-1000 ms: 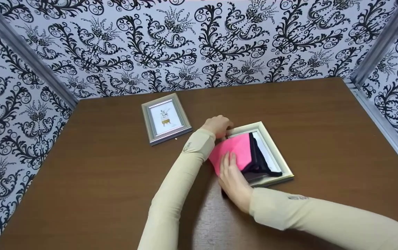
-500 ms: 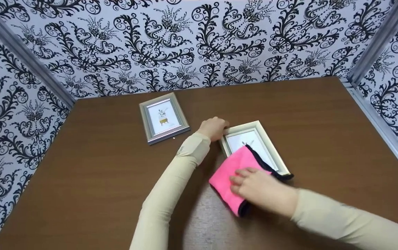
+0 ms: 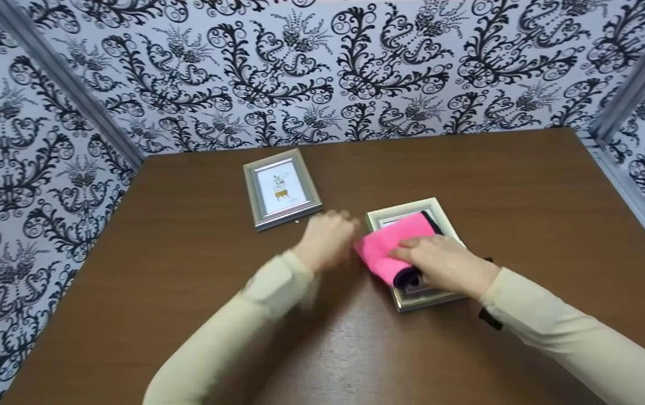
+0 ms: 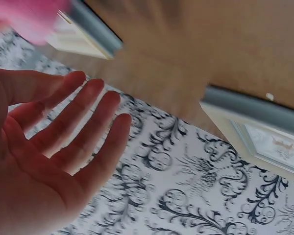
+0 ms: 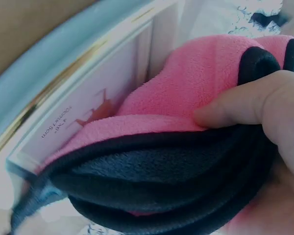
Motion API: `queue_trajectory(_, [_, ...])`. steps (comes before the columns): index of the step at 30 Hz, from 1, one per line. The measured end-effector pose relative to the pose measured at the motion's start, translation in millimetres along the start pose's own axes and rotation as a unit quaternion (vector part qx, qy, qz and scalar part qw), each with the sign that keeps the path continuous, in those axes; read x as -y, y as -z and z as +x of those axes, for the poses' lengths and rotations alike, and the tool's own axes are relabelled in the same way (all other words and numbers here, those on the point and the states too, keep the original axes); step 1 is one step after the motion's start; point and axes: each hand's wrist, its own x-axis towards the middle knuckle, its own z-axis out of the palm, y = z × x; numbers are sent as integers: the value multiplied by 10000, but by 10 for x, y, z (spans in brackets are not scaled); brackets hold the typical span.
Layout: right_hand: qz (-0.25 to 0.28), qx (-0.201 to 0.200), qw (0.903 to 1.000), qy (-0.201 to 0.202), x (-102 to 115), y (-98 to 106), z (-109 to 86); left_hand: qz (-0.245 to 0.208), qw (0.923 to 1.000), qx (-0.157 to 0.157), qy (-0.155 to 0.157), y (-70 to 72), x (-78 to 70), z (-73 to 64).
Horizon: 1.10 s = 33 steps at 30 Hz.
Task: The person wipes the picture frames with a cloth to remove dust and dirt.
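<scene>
My right hand (image 3: 449,261) grips a folded pink cloth (image 3: 390,247) with dark edging, over the cream picture frame (image 3: 426,299) lying flat on the table. In the right wrist view, the thumb (image 5: 235,107) presses the cloth's pink side, and part of the frame's printed picture (image 5: 83,105) shows beside it. My left hand (image 3: 328,239) is in the air left of that frame, blurred in the head view. The left wrist view shows the left hand (image 4: 63,147) with loosely bent fingers, holding nothing. The cloth and right hand hide much of the frame.
A second, silver-beige picture frame (image 3: 283,188) lies farther back and left on the brown table (image 3: 198,253). A tiny white speck (image 3: 297,221) sits near its lower edge. Patterned wall panels (image 3: 277,73) stand behind and at both sides.
My left hand has let go of the cream frame's upper left corner and moved left. The right hand and cloth moved down toward the frame's near side, then back up over it.
</scene>
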Motion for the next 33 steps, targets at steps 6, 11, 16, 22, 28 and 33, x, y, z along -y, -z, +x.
queue_trajectory(6, [318,108,9989,-335,-136,-58,215,464,9932,-738,-770,-364,-407,-307])
queue_trajectory(11, [391,330,9962,-704,-162,-65,332,719,9863,-706,-1306,-194,-823,-460])
queue_trajectory(16, [324,253,9969,-664,-113,-115,374,1006,9838,-611,-1350,-120,-1059,-470])
queue_trajectory(22, [396,336,9965,-652,-40,-116,376,1506,9784,-912,-1086,-228,-1134,-430])
queue_trajectory(28, [512,487,9959,-568,22,-117,406,1595,9742,-1115,-1140,-304,-1163,-400])
queue_trajectory(33, [380,570,9955,-655,-55,-164,505,1221,9813,-902,-1183,-317,-1164,-371])
